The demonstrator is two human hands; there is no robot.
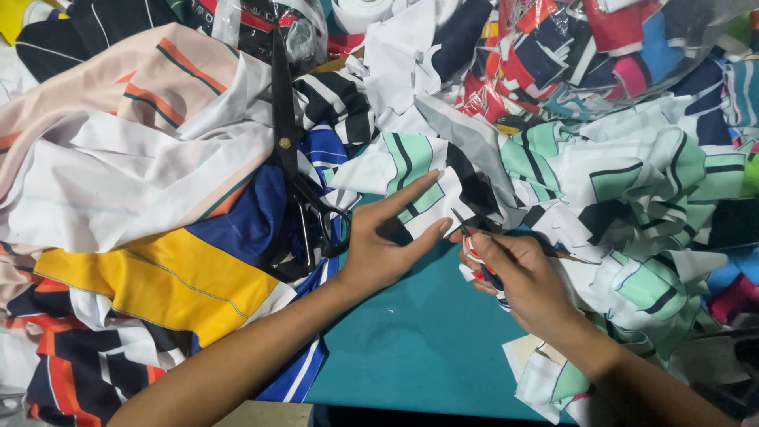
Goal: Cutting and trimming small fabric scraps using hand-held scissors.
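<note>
My left hand lies spread open on a mint-striped fabric scrap. My right hand is clamped on small thread snips. A clear plastic bag of bright scraps sits top right, above the teal tabletop.

1. Two bare forearms in view, both entering from the bottom edge of the frame.
2. Left hand: no glove, no ring or band visible on the fingers that show.
3. Left forearm: uncovered from wrist to frame edge, no sleeve or cuff, no watch or bracelet at the wrist.
4. Right hand: also ungloved, no rings visible on the back or knuckles.
5. Right forearm: uncovered to the bottom right corner, no sleeve, no wristwear.
6. Fingernails short and unpainted where visible on the left hand; right-hand nails mostly hidden.
7. No clothing, tattoos, tape or markings visible on either arm.
</note>
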